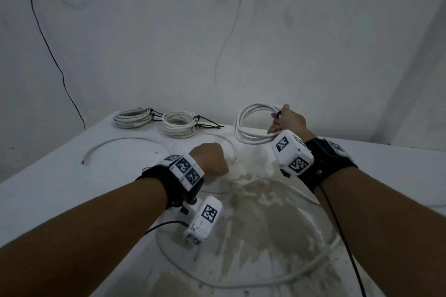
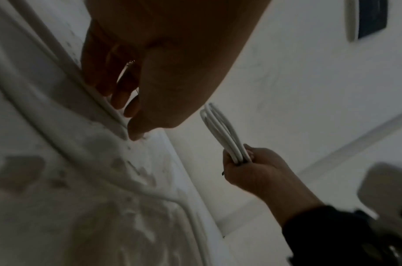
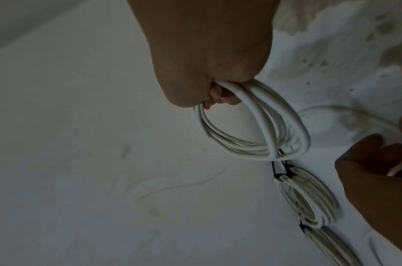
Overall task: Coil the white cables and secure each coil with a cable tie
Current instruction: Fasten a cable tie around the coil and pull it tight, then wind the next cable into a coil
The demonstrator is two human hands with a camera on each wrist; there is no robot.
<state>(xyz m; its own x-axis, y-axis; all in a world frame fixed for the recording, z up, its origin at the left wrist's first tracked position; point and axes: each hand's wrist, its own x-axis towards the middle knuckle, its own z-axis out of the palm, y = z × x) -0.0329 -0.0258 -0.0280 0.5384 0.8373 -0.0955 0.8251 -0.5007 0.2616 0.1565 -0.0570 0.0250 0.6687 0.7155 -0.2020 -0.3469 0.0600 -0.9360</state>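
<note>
Right hand (image 1: 288, 121) gripping half-wound white cable coil (image 1: 253, 125), springy, light; best clamped where loops cross. Left hand (image 1: 212, 158) pinching loose cable (image 2: 109, 106) on bench (image 1: 48, 190).

Left hand's fingertips (image 1: 218, 152) (head view) behind its knuckles

A white surface (image 1: 60, 183) filled the lower part of the head view, its middle worn into a rough brownish patch (image 1: 260, 224) where the coating had flaked away. Behind it stood a pale, smudged wall (image 1: 241, 31), with a thin black wire (image 1: 48, 48) running down its left side to the surface's far corner. In the left wrist view, a dark rectangular panel (image 2: 373, 18) hung high up.
</note>
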